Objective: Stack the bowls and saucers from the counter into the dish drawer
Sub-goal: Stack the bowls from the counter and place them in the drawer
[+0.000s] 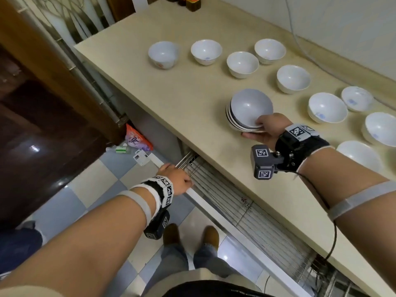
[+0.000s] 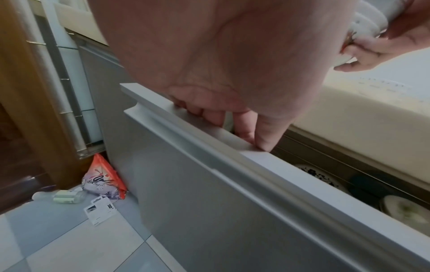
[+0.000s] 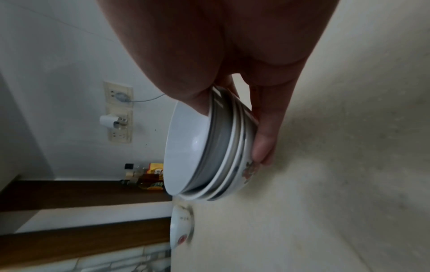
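Note:
My right hand (image 1: 262,129) grips a tilted stack of bowls (image 1: 248,111) above the beige counter (image 1: 192,99), thumb on the top rim and fingers beneath; the stack of bowls (image 3: 209,152) shows several nested rims in the right wrist view. Several single white bowls (image 1: 242,64) stand spread over the counter. My left hand (image 1: 177,179) curls its fingers (image 2: 242,127) over the top edge of the white drawer front (image 2: 232,193). The drawer is partly pulled out, with its wire rack (image 1: 242,202) showing under the counter edge.
Dishes (image 2: 400,208) lie inside the drawer below the rack. A packet (image 1: 137,138) and small litter lie on the tiled floor by the cabinet corner. Bottles (image 1: 192,3) stand at the counter's far end. A wooden door (image 1: 42,82) is at left.

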A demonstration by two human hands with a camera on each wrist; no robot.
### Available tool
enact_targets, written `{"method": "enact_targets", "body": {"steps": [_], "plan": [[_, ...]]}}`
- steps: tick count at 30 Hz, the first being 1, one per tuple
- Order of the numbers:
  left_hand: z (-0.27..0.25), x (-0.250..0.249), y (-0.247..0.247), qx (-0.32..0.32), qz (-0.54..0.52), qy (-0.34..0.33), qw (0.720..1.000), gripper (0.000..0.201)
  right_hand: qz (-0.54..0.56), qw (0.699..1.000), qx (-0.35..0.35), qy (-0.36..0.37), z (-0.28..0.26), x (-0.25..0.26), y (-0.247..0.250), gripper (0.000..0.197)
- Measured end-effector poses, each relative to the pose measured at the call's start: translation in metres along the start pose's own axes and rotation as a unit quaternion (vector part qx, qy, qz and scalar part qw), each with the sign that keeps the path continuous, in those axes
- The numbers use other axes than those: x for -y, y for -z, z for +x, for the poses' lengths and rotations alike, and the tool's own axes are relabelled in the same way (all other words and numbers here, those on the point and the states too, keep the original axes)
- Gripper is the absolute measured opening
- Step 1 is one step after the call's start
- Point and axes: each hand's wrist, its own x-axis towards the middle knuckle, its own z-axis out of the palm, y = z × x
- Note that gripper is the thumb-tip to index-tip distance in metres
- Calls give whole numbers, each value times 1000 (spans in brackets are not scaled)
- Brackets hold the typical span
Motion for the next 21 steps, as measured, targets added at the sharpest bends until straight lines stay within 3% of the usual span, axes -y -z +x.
{"method": "enact_targets", "body": {"steps": [7, 12, 15, 16, 18, 21], "plan": [[-17, 22, -17, -23, -18, -3, 1000, 47, -9, 993, 117, -23, -31, -33, -39, 41], [-29, 43, -35, -101, -50, -6, 994, 38, -116, 977, 176, -33, -33, -64, -65, 51], [-33, 55, -39, -172, -69, 43, 982, 31, -128, 969, 204, -47, -35, -74, -74, 54], [-32, 60, -39, -192, -76, 81, 975, 41, -135, 967, 210, -50, -36, -77, -77, 53], [-31, 73, -39, -210, -137, 179, 951, 80, -153, 962, 221, -54, -39, -87, -83, 52], [-34, 80, -38, -203, -372, 278, 862, 121, -158, 958, 229, -66, -40, -106, -90, 53]]}}
